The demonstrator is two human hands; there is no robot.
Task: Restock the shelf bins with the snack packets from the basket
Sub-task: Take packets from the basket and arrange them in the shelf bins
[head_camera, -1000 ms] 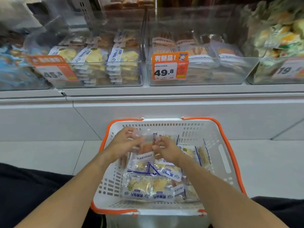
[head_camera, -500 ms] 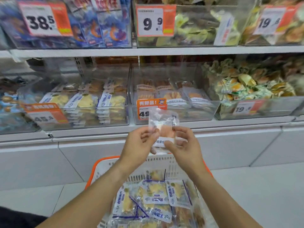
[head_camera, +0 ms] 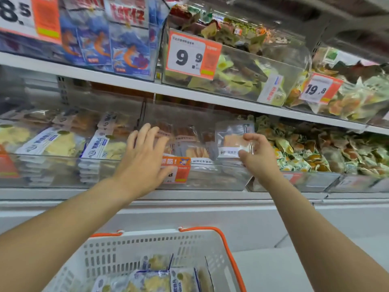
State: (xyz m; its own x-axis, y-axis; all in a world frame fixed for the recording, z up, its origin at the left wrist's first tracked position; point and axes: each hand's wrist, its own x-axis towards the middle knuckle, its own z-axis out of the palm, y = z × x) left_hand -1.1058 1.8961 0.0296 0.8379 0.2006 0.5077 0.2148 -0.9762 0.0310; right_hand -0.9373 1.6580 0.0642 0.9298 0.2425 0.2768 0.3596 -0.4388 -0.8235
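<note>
Shelf bin (head_camera: 221, 182) rim under packet (head_camera: 233, 140)

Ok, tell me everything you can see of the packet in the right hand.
The packet is a small clear plastic pouch with an orange-pink snack inside and a white label band with dark print across its lower part. It stands roughly upright, its top edge free. The right hand pinches its lower right corner between thumb and fingers. It is held over the right end of the middle bin, above similar packets; whether it touches them I cannot tell.
</note>
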